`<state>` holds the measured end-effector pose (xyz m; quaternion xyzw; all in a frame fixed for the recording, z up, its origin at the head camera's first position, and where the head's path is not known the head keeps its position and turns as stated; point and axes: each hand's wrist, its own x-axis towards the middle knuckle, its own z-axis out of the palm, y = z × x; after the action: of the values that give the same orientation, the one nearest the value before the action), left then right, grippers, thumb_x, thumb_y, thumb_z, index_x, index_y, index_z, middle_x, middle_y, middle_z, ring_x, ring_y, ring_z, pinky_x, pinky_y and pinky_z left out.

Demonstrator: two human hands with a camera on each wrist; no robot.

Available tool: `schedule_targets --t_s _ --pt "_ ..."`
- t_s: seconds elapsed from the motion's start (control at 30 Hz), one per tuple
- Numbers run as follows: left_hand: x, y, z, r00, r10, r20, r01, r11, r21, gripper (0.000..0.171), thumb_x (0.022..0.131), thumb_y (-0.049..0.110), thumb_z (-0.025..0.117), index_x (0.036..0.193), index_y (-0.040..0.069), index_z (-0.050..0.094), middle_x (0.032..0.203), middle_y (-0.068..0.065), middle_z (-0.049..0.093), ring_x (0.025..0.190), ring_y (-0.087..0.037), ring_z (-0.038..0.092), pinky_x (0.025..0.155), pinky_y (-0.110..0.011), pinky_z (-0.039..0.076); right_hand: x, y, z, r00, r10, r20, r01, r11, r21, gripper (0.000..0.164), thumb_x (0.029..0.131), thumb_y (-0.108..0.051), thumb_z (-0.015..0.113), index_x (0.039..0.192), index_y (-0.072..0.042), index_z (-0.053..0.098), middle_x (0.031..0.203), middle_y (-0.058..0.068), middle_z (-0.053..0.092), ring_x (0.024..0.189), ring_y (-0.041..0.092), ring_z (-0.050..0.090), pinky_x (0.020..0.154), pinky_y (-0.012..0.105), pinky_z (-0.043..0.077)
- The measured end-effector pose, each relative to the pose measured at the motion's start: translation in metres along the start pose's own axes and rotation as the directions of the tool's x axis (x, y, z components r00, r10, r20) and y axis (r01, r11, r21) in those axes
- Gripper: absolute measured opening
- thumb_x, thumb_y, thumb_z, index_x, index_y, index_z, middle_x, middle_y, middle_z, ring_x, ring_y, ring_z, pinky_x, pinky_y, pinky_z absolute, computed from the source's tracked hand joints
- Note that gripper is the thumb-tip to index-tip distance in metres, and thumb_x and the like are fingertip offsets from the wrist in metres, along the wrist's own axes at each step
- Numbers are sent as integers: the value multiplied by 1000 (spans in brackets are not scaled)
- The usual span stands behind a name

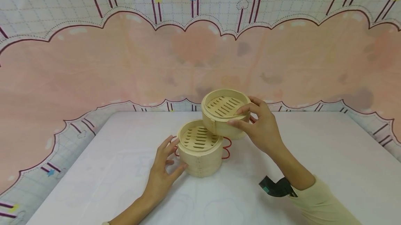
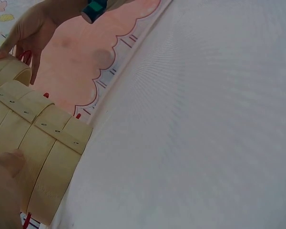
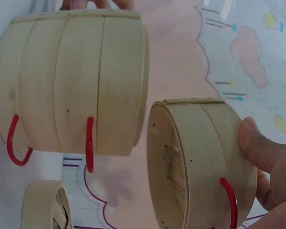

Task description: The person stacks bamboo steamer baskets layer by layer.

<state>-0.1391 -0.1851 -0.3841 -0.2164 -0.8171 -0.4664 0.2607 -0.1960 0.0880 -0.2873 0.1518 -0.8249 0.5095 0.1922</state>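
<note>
Two round bamboo steamer baskets (image 1: 200,164) stand stacked on the white table, with a slatted floor in the upper one. Red loop handles (image 3: 89,143) stick out at their sides. My left hand (image 1: 161,169) holds the stack's left side, thumb at the front and fingers at the back. Up and to the right, my right hand (image 1: 261,124) grips another bamboo steamer basket (image 1: 216,126) by its right side, thumb outside and a fingertip at the rim. This basket is raised and overlaps the stack's far right rim in the head view. Its red handle (image 3: 230,200) hangs by the fingers.
Behind the raised basket, another round bamboo piece (image 3: 33,205) stands on the white table (image 1: 313,155), mostly hidden in the head view. A black strap (image 1: 277,186) hangs from the right wrist. A patterned pink and white cloth (image 1: 156,65) rises at the table's back.
</note>
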Motion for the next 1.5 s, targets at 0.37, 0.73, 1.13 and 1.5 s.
schedule_targets --t_s 0.37,0.73,1.13,1.5 --pt "-2 -1 1 1000 20 -7 -20 1000 11 75 74 -8 77 138 9 42 148 -17 31 112 -38 55 74 -47 51 -9 2 17 999 12 35 -13 999 44 28 72 -23 86 86 -8 66 141 10 36 128 30 38 100 48 40" --pt "-4 -2 1 998 52 -20 -52 999 13 75 73 -9 77 137 8 43 147 -19 33 111 -35 56 73 -46 51 -13 1 25 997 25 73 -32 995 94 31 72 -26 85 86 -7 66 135 9 39 127 26 39 98 48 42" --pt "-6 -6 3 998 62 -30 -62 998 11 75 73 -8 77 137 8 44 147 -17 33 110 -34 56 72 -46 51 -17 2 36 994 38 100 -51 989 135 33 73 -23 85 84 -5 60 127 10 37 127 25 37 96 42 45" --pt "-8 -8 4 997 62 -34 -62 998 10 75 72 -9 78 137 8 43 147 -18 33 110 -38 56 73 -48 51 -24 -1 45 992 22 124 -50 973 226 29 75 -15 83 86 -1 59 136 10 32 120 28 47 87 29 50"
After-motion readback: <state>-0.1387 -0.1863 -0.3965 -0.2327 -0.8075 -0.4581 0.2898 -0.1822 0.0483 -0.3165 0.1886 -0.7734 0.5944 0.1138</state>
